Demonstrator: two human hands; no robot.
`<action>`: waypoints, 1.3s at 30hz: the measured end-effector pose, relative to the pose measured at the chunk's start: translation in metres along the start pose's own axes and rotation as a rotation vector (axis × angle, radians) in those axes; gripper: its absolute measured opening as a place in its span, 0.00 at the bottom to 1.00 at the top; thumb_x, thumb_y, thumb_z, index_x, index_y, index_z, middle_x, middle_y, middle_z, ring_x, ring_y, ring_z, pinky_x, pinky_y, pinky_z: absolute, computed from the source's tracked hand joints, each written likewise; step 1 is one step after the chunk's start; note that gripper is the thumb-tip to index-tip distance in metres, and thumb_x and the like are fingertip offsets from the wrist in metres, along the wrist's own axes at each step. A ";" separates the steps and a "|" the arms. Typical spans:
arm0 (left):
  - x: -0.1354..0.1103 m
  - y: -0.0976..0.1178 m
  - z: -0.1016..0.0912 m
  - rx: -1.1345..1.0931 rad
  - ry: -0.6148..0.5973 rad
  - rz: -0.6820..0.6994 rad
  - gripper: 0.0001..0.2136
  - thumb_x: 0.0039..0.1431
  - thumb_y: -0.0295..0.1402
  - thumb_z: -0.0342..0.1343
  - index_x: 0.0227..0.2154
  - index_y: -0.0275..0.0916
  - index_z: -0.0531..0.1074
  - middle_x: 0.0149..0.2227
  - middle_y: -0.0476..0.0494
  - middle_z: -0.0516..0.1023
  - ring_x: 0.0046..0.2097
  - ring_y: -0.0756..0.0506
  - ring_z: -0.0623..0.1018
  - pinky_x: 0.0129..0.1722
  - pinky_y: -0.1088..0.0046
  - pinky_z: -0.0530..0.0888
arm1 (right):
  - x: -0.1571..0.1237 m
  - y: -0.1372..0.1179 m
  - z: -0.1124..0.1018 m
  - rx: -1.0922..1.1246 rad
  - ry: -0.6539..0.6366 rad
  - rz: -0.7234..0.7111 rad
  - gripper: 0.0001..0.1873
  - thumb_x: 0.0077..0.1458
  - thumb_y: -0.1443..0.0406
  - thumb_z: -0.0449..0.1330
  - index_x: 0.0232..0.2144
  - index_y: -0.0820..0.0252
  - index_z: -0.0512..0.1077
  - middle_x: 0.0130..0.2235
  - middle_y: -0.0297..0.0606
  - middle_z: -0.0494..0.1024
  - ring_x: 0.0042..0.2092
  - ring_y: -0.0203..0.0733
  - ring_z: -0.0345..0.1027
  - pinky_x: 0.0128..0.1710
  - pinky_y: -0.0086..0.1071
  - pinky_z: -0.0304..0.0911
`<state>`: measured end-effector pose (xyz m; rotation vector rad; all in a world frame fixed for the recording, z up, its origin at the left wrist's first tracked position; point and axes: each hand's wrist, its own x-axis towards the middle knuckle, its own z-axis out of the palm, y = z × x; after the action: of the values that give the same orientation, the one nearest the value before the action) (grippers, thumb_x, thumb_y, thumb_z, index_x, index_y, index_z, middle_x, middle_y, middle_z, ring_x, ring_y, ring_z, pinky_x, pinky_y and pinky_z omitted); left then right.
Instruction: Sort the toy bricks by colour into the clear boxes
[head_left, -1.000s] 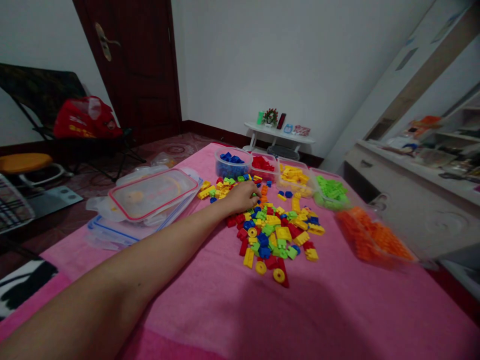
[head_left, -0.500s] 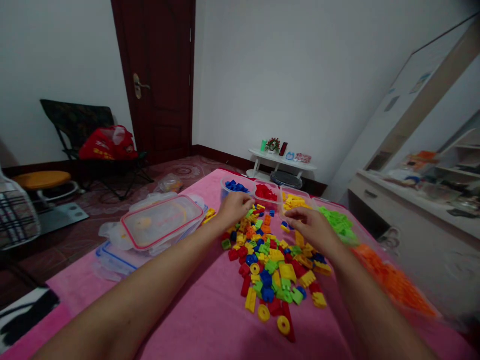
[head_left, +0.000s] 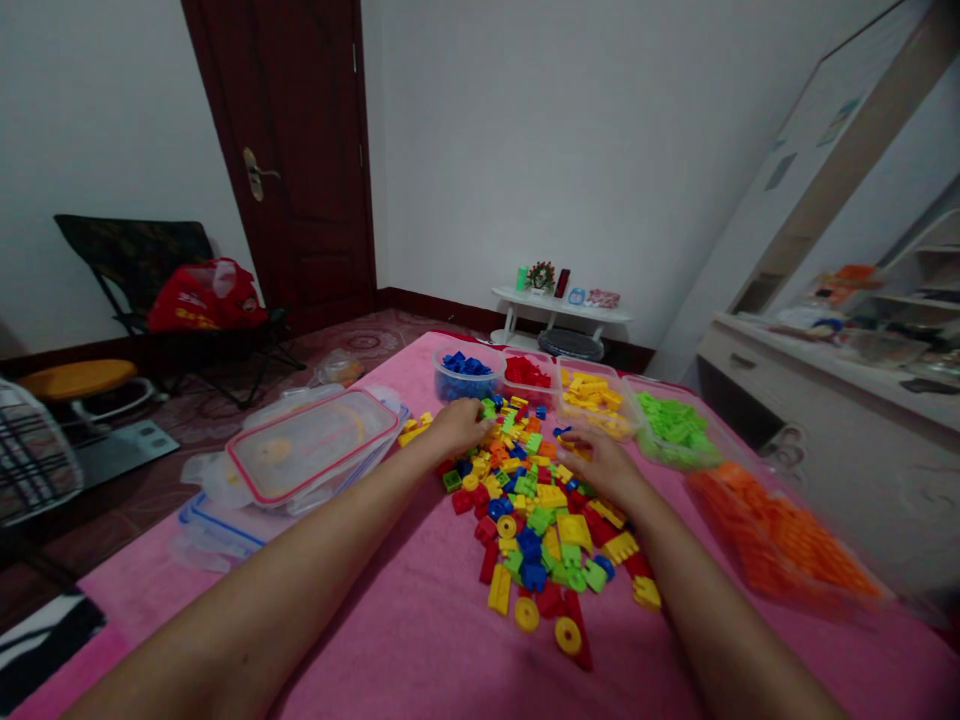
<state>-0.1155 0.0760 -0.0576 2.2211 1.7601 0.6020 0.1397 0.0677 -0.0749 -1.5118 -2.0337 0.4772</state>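
Note:
A mixed heap of plastic building blocks (head_left: 540, 520) in yellow, red, green, blue and orange lies on the pink cloth. My left hand (head_left: 461, 428) is at the heap's far left edge, just in front of the round tub of blue blocks (head_left: 466, 378). Its fingers are curled together by a green block (head_left: 489, 408), and what they hold, if anything, is hidden. Over the heap's far right side, my right hand (head_left: 604, 465) has thumb and fingers apart, close to blue and yellow blocks. I cannot see anything held in it.
Clear boxes of red blocks (head_left: 527, 372), yellow blocks (head_left: 592, 393), green blocks (head_left: 675, 425) and orange blocks (head_left: 787, 525) line the far and right edges. Stacked lids (head_left: 311, 445) lie on the left, with a few yellow blocks (head_left: 414, 428) beside them.
My left hand has moved back from the blue tub's rim down to the heap. My right hand has shifted slightly and stays over the heap's right side. The view has tilted a little.

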 end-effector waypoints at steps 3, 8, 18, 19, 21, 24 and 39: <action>0.002 0.011 -0.001 -0.151 -0.171 0.262 0.20 0.59 0.45 0.44 0.25 0.35 0.73 0.24 0.49 0.73 0.27 0.50 0.71 0.26 0.78 0.65 | -0.001 -0.015 -0.011 0.238 -0.134 0.004 0.17 0.47 0.56 0.57 0.32 0.63 0.75 0.33 0.40 0.79 0.36 0.43 0.72 0.35 0.34 0.67; 0.028 0.027 0.005 -0.040 0.059 0.373 0.16 0.59 0.38 0.45 0.33 0.36 0.75 0.32 0.44 0.76 0.35 0.47 0.73 0.36 0.74 0.68 | -0.001 -0.016 -0.027 0.318 0.072 0.094 0.16 0.45 0.55 0.59 0.28 0.63 0.75 0.29 0.41 0.79 0.31 0.42 0.72 0.31 0.32 0.66; 0.050 0.052 0.031 0.362 0.006 0.110 0.24 0.57 0.48 0.44 0.50 0.39 0.68 0.48 0.31 0.71 0.50 0.32 0.69 0.46 0.53 0.66 | -0.001 0.001 -0.042 0.222 0.211 0.098 0.15 0.45 0.57 0.57 0.28 0.65 0.75 0.29 0.43 0.78 0.32 0.45 0.72 0.33 0.34 0.65; 0.051 0.053 0.030 0.339 0.004 0.113 0.24 0.57 0.47 0.44 0.50 0.38 0.68 0.50 0.31 0.70 0.51 0.32 0.69 0.46 0.52 0.66 | -0.001 0.002 -0.042 0.200 0.212 0.093 0.15 0.45 0.58 0.57 0.28 0.65 0.75 0.29 0.43 0.79 0.32 0.45 0.72 0.32 0.34 0.65; 0.053 0.055 0.026 0.286 -0.021 0.136 0.23 0.57 0.45 0.44 0.49 0.37 0.69 0.50 0.32 0.70 0.50 0.35 0.70 0.46 0.58 0.67 | -0.001 0.004 -0.042 0.165 0.201 0.073 0.15 0.45 0.58 0.57 0.28 0.64 0.75 0.29 0.42 0.79 0.32 0.45 0.72 0.32 0.34 0.65; 0.053 0.057 0.016 0.208 -0.146 0.212 0.20 0.59 0.44 0.42 0.40 0.38 0.75 0.41 0.40 0.77 0.41 0.44 0.75 0.38 0.73 0.69 | 0.000 0.006 -0.039 0.141 0.173 0.053 0.15 0.46 0.58 0.57 0.28 0.63 0.75 0.29 0.41 0.79 0.32 0.44 0.72 0.32 0.34 0.65; 0.069 0.060 0.048 0.117 -0.172 0.366 0.25 0.60 0.46 0.42 0.56 0.41 0.62 0.56 0.39 0.67 0.55 0.41 0.68 0.53 0.66 0.63 | -0.003 -0.004 -0.037 0.057 0.170 0.033 0.12 0.46 0.60 0.56 0.26 0.63 0.75 0.26 0.40 0.78 0.29 0.41 0.70 0.28 0.31 0.61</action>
<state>-0.0282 0.1312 -0.0619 2.6134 1.3470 0.3683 0.1604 0.0618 -0.0447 -1.5006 -1.8532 0.4016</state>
